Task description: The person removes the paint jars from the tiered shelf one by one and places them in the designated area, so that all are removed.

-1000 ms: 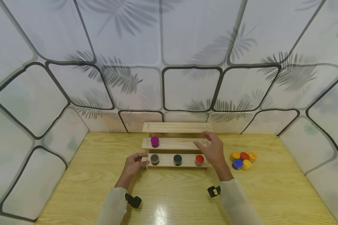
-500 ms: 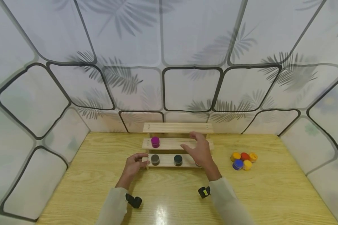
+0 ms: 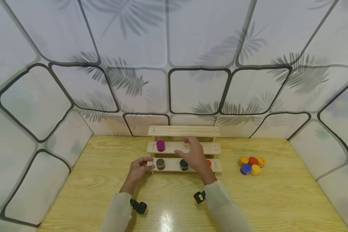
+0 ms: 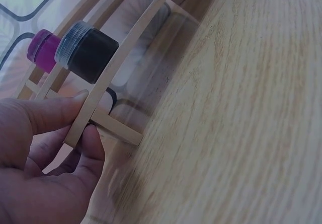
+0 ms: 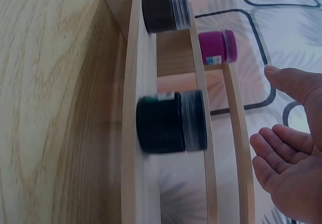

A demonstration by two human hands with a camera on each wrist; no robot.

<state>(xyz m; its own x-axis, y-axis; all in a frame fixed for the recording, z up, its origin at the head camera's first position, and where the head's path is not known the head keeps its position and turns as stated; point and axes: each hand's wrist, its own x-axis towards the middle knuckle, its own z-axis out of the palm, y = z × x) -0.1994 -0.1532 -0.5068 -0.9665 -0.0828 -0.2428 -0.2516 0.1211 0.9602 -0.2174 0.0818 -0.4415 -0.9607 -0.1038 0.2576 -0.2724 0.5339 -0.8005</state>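
Two hands work at a small wooden tiered rack standing on the table near its back edge. The left hand pinches the left end of the rack's lowest shelf between thumb and fingers. The right hand hovers relaxed and empty, fingers spread, over the middle shelf, above the dark green jar on the lowest shelf. Left of that jar on the same shelf sits a brown jar; a red jar peeks out right of the hand; a magenta jar stands on the middle shelf. Well right of the rack lies a cluster of coloured lids. The rack looks light and stiff, likely to slide, so bracing its end seems sensible; the jars look small, hard and smooth, best gripped round their sides.
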